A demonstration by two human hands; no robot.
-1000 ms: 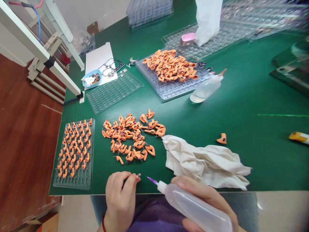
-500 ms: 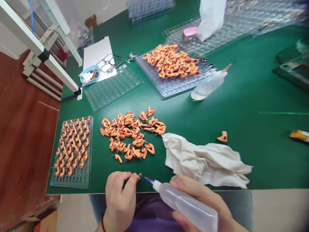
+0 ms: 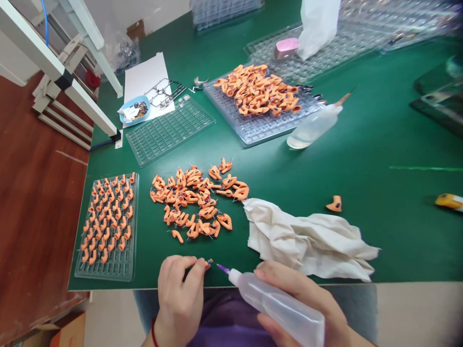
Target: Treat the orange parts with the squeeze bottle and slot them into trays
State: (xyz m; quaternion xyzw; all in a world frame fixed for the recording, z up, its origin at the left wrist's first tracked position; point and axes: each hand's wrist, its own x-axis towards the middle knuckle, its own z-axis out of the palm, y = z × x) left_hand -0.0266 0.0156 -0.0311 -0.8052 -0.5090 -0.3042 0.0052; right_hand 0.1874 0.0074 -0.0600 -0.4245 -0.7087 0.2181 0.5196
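Observation:
My left hand [image 3: 182,291] is closed near the table's front edge, pinching a small orange piece [image 3: 209,262] between thumb and forefinger; the fingers hide most of it. My right hand [image 3: 300,294] wraps around a translucent squeeze bottle [image 3: 280,301] with a purple needle tip. The tip points left at the small piece, with a slight gap between them. Beyond my left hand lies a loose pile of orange curved parts [image 3: 193,197] with dark spots and thin wires. A crumpled off-white cloth [image 3: 307,238] rests just past my right hand.
At the left, a clear tray [image 3: 125,270] holds rows of orange parts. Further back are an unfilled tray [image 3: 170,130], a heaped tray [image 3: 249,137] and a second bottle [image 3: 313,127]. One orange part [image 3: 334,203] lies beyond the cloth; a yellow-handled tool [image 3: 448,201] is far right.
Almost nothing differs. The view has shifted very slightly; both hands keep their hold, and the bottle tip stays close to the small piece.

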